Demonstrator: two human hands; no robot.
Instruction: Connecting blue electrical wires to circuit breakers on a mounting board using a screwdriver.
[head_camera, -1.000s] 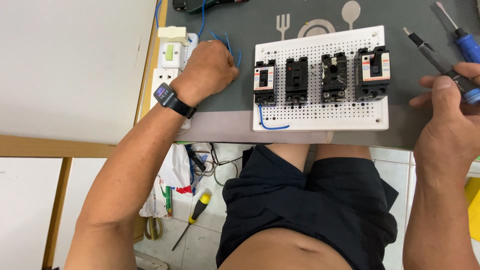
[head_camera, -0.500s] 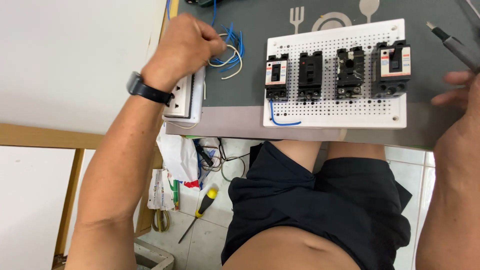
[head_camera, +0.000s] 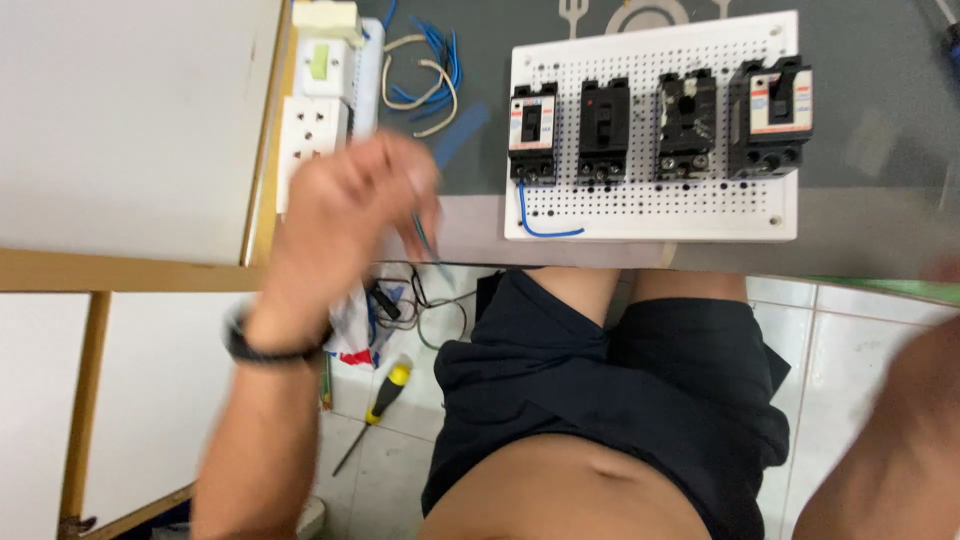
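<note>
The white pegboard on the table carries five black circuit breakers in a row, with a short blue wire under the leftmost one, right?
Not quite: the head view shows four black circuit breakers on the white pegboard, not five. The short blue wire does hang under the leftmost one.

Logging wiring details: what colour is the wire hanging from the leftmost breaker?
Blue. The wire curves down from the leftmost breaker across the white pegboard, seen in the head view.

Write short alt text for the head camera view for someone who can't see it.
A blurred left hand pinches a thin blue wire piece at the grey table's edge, beside a white perforated board carrying four black circuit breakers. The right hand is out of view.
</note>
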